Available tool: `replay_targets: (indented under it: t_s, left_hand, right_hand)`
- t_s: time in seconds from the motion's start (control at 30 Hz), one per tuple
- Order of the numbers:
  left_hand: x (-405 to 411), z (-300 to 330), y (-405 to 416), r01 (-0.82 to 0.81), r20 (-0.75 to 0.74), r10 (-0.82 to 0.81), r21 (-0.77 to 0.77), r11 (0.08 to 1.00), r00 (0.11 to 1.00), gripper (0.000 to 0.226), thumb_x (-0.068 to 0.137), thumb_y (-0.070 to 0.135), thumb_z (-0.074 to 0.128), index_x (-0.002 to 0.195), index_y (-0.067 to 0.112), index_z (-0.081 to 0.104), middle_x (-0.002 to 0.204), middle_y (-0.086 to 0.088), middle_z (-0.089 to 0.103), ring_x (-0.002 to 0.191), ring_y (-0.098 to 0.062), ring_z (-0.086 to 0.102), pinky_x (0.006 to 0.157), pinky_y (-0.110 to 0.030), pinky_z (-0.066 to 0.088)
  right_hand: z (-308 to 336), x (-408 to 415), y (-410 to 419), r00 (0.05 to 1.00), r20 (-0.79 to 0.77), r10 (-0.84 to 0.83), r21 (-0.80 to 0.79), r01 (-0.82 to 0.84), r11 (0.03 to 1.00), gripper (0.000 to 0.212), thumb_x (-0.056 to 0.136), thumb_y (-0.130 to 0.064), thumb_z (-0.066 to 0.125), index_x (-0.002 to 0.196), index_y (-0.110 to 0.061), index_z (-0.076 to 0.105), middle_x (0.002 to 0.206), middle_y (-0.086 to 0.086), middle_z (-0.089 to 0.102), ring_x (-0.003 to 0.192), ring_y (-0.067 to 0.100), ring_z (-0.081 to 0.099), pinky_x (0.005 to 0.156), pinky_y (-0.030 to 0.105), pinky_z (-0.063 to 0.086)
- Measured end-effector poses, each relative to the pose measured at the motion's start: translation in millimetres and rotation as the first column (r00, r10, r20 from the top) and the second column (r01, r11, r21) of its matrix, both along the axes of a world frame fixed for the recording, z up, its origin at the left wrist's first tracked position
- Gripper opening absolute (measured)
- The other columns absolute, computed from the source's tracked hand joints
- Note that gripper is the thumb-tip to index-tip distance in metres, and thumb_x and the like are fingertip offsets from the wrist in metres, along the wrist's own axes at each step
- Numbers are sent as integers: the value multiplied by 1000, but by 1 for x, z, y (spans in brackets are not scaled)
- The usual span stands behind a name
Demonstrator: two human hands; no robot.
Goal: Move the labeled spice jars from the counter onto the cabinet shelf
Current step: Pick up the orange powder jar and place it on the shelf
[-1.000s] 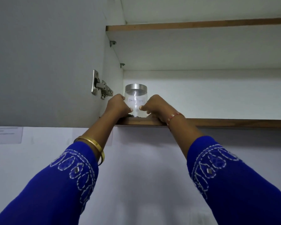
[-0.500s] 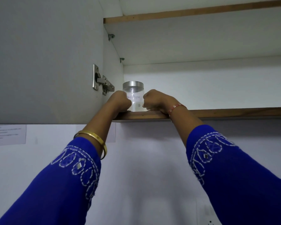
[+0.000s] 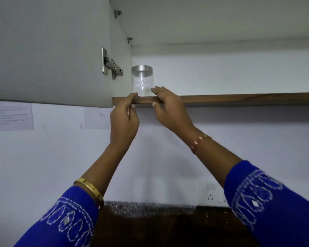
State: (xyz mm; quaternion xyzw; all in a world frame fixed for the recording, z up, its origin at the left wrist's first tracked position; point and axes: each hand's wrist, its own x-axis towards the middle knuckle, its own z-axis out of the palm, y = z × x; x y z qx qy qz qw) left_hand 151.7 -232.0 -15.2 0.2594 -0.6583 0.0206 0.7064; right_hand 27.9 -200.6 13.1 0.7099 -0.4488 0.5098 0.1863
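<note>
A: Head view. Where's your spice jar [image 3: 142,80] now?

B: Upright on the cabinet shelf [image 3: 239,99], at its left end, close to the cabinet's side wall. Metal lid on top, white handwritten label facing you. Nothing grips it.

A: That differs from a second ago?

B: Yes. Then both your hands were cupped around the jar's base. Half a second ago they were fists pressed to its sides. Now they have dropped below it, and the jar stands free.

A: Left hand [image 3: 123,120]?

B: Fingers loosely curled, holding nothing; the forefinger tip lies at the shelf's front edge, just under the jar.

A: Right hand [image 3: 169,111]?

B: Fingers half spread, empty. The tips reach the shelf edge just right of the jar; whether they touch the glass, you cannot tell from here.

A: Anything else changed?

B: The view has tilted down. The dark counter [image 3: 150,227] and a wall socket [image 3: 210,192] now show below your sleeves, and the upper shelf has left the picture. The open door [image 3: 48,49] with its hinge [image 3: 111,64] is at left.
</note>
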Motion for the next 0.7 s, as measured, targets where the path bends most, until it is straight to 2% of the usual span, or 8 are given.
replay_targets:
  t_s: [0.07, 0.13, 0.27, 0.37, 0.47, 0.6, 0.63, 0.7]
  left_hand:
    - [-2, -15, 12, 14, -9, -14, 17, 1000, 1000, 37, 91, -2, 41, 124, 4, 57, 125, -9, 62, 112, -6, 51, 88, 9, 30]
    - [-6, -32, 26, 34, -22, -34, 42, 999, 999, 35, 92, 3, 42, 124, 5, 57, 126, -9, 61, 116, -11, 53, 91, 6, 31]
    - [-10, -69, 63, 65, 2, -66, 106, 992, 998, 34, 94, 8, 42, 123, 4, 58, 127, -10, 60, 118, -13, 53, 93, 2, 34]
    - [-11, -100, 90, 95, -16, -94, 198, 975, 995, 33, 94, 11, 42, 123, 6, 58, 127, -8, 60, 116, -8, 52, 94, 0, 35]
    - [-12, -140, 115, 159, -17, -161, 295, 942, 987, 34, 93, 11, 43, 123, 7, 58, 127, -7, 60, 119, -11, 54, 99, -7, 38]
    - [-12, -203, 144, 181, -4, -198, 427, 886, 980, 33, 92, 9, 45, 121, 7, 59, 124, -6, 62, 118, -12, 55, 101, -13, 40]
    - [-11, -220, 151, 200, -15, -219, 469, 860, 976, 33, 91, 8, 45, 120, 6, 60, 123, -6, 62, 116, -11, 55, 99, -10, 41]
    - [-11, -252, 166, 217, -18, -248, 552, 805, 969, 34, 89, 8, 46, 119, 4, 61, 118, -5, 63, 111, -9, 56, 92, -4, 40]
  right_hand:
    - [-28, -2, 15, 996, -86, -25, -34, 22, 999, 46, 89, -5, 50, 135, -1, 46, 142, 16, 46, 138, 28, 35, 111, 22, 19]
    - [-57, -2, 32, 990, -132, -46, -48, 40, 998, 46, 88, -11, 50, 133, 0, 48, 139, 16, 49, 136, 30, 39, 109, 25, 21]
    - [-120, -6, 76, 993, -100, -58, -20, 56, 998, 44, 89, -20, 52, 129, -1, 53, 132, 16, 56, 129, 32, 48, 106, 31, 30]
    - [-169, -13, 109, 998, 22, -55, 66, 54, 996, 44, 91, -22, 51, 129, -2, 53, 134, 15, 55, 130, 30, 47, 106, 30, 31]
    - [-214, -22, 140, 976, 211, -56, 176, 18, 984, 43, 91, -20, 52, 131, -4, 52, 136, 13, 53, 133, 26, 44, 109, 28, 31]
    - [-274, -32, 180, 907, 415, -73, 295, -58, 954, 43, 90, -17, 54, 131, -4, 51, 135, 13, 54, 131, 24, 46, 110, 39, 38]
    - [-290, -34, 190, 887, 453, -90, 326, -71, 943, 43, 90, -16, 55, 131, -4, 51, 135, 13, 54, 130, 23, 46, 110, 36, 39]
    - [-322, -36, 211, 851, 505, -146, 415, -91, 905, 44, 91, -15, 57, 133, -5, 49, 136, 13, 52, 129, 18, 46, 104, 17, 40]
